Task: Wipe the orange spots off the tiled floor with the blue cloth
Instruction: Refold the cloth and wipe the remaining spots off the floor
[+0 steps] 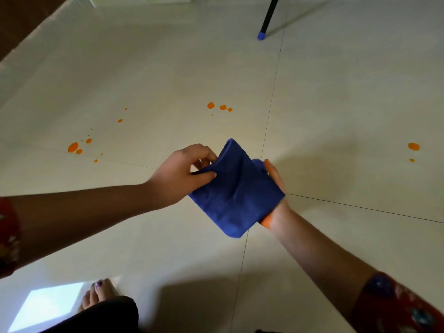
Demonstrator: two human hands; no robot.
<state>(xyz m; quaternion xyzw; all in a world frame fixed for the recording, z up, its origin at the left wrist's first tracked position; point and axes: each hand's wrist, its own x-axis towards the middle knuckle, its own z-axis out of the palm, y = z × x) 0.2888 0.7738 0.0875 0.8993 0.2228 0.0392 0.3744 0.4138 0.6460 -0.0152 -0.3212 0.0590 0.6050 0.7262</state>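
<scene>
Folded blue cloth (pixel 234 188) mid-frame, held above tiled floor (pixel 336 92). left hand (pixel 182 174) pinches its left edge, thumb against fingers. right hand (pixel 276 179) under right edge, fingers hidden, can't tell. orange spots (pixel 73 147) left, upper center, right.

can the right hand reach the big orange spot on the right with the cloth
Probably yes. Only bare tiled floor lies between the right hand and that orange spot. The blue cloth lies over its palm, though the left hand also pinches it.
</scene>
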